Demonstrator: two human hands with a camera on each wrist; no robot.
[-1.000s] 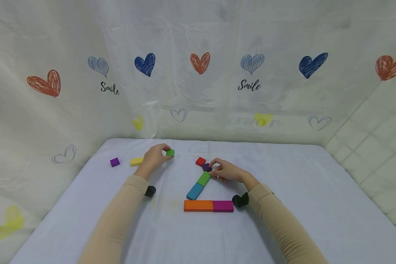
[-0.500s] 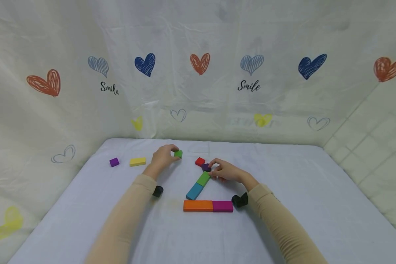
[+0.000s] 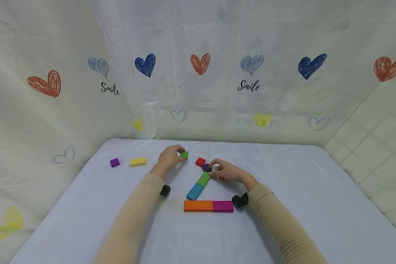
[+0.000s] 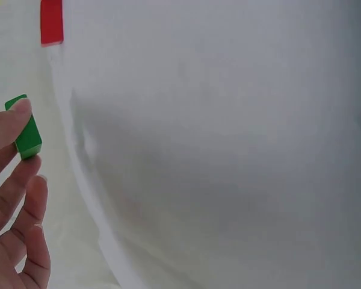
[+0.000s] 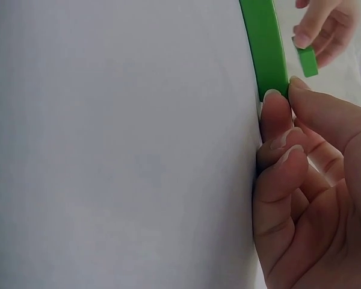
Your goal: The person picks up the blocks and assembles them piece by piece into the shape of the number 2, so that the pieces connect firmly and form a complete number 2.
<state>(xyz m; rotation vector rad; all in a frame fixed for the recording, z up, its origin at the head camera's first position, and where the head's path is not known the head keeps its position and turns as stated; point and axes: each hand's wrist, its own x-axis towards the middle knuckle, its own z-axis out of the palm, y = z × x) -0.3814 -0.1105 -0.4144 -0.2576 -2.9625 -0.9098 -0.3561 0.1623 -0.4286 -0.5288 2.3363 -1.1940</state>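
Observation:
My left hand pinches a small green block by its ends, over the far part of the table. In the left wrist view, thumb and fingertip hold this green block while the other fingers curl loosely. A red block lies to its right. My right hand keeps thumb and index finger at a dark purple block, which touches the far end of a longer green block. In the right wrist view the fingertips cover that junction, and the purple block is hidden.
A blue block continues the green one toward me. Nearer lie an orange block and a magenta block, end to end. At the left are a yellow block and a purple block. A printed curtain hangs behind.
My left hand has carried the small green block to the right, toward the red block, uncovering the yellow block. My right hand has stayed in place.

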